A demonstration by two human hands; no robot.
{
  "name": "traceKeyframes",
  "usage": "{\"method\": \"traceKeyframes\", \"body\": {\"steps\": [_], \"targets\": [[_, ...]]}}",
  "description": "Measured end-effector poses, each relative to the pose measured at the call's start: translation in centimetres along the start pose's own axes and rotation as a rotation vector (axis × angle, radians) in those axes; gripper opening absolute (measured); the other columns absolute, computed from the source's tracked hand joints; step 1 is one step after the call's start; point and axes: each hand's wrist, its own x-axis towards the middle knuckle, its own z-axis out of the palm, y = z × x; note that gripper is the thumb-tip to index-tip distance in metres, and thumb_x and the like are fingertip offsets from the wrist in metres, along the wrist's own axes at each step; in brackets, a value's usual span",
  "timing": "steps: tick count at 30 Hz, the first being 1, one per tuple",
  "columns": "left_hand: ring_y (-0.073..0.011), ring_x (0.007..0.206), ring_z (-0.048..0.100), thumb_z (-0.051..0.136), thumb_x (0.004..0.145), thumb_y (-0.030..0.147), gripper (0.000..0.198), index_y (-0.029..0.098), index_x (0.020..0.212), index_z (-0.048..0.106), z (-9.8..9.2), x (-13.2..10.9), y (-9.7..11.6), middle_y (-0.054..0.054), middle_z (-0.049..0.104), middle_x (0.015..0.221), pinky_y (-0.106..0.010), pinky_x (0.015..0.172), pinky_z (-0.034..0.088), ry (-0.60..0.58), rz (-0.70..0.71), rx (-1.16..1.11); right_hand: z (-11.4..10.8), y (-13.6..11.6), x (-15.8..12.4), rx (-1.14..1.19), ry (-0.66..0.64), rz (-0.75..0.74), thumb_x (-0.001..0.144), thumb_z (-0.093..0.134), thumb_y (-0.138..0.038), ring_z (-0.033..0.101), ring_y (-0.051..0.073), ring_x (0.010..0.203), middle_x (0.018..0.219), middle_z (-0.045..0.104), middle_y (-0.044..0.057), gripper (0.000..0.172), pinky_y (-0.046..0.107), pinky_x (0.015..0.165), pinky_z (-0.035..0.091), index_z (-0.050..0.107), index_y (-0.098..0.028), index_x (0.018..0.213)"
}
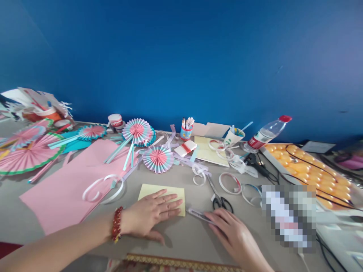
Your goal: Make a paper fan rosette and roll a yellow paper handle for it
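My left hand (154, 213) lies flat with spread fingers on a pale yellow sheet of paper (144, 192), covering much of its middle and lower edge. A utility knife (197, 214) with a light, see-through handle points left toward the sheet's right edge. Its rear end is under the curled fingers of my right hand (234, 232), which grip it low over the table. Just beyond that hand, black-handled scissors (219, 200) rest with their blades pointing away.
Pink sheets (65, 189) and pleated paper fans (158, 158) spread over the left and middle. White paper strips (229, 183) curl beside the scissors. Farther back stand a pen cup (186, 132), a paper cup (234, 136) and a plastic bottle (265, 136). A glue gun (256, 164) lies at right.
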Motion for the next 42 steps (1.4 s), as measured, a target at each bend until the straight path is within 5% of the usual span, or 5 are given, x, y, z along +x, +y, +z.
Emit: {"method": "traceKeyframes", "body": {"steps": [5,14,26,33,42], "targets": [[-0.0311,0.146,0.026,0.065,0.082,0.061,0.085,0.036,0.153,0.025,0.9,-0.1,-0.9,-0.005,0.029,0.159,-0.054,0.121,0.014,0.021,-0.060,-0.029,-0.1,-0.2,-0.6,-0.029,0.019,-0.026,0.097,0.046,-0.027,0.068,0.019,0.088,0.100,0.068,0.006,0.029,0.028,0.075,0.057,0.065,-0.031,0.119],[-0.0337,0.145,0.028,0.063,0.081,0.065,0.084,0.038,0.152,0.028,0.6,-0.1,-0.7,-0.003,0.035,0.157,-0.058,0.119,0.018,0.099,0.036,0.056,0.5,-0.4,-0.5,-0.215,0.041,-0.095,0.096,0.040,-0.021,0.066,0.020,0.081,0.096,0.070,0.006,0.032,0.030,0.070,0.056,0.067,-0.026,0.113],[-0.0341,0.146,0.027,0.061,0.080,0.068,0.087,0.036,0.153,0.025,0.6,-0.1,-0.8,-0.004,0.036,0.156,-0.057,0.119,0.016,0.067,0.018,0.026,0.9,0.1,-1.2,-0.330,0.015,-0.153,0.082,0.042,-0.003,0.063,0.021,0.085,0.099,0.068,0.006,0.052,0.032,0.072,0.054,0.061,-0.025,0.125],[-0.0367,0.149,0.015,0.051,0.083,0.074,0.095,0.030,0.157,0.010,1.2,-0.1,-1.4,-0.005,0.023,0.161,-0.061,0.119,0.007,-0.050,0.037,0.068,1.1,0.3,-1.3,-0.317,0.041,-0.186,0.084,0.047,-0.007,0.063,0.019,0.086,0.099,0.068,0.005,0.045,0.027,0.073,0.053,0.061,-0.024,0.123],[-0.0371,0.148,0.014,0.045,0.084,0.076,0.093,0.030,0.157,0.009,1.1,-0.1,-1.4,-0.001,0.018,0.163,-0.059,0.120,0.002,-0.080,0.029,0.092,1.3,-0.2,-1.2,-0.269,0.097,-0.205,0.091,0.039,-0.007,0.063,0.018,0.083,0.096,0.068,0.005,0.039,0.029,0.073,0.052,0.063,-0.021,0.118]]}}
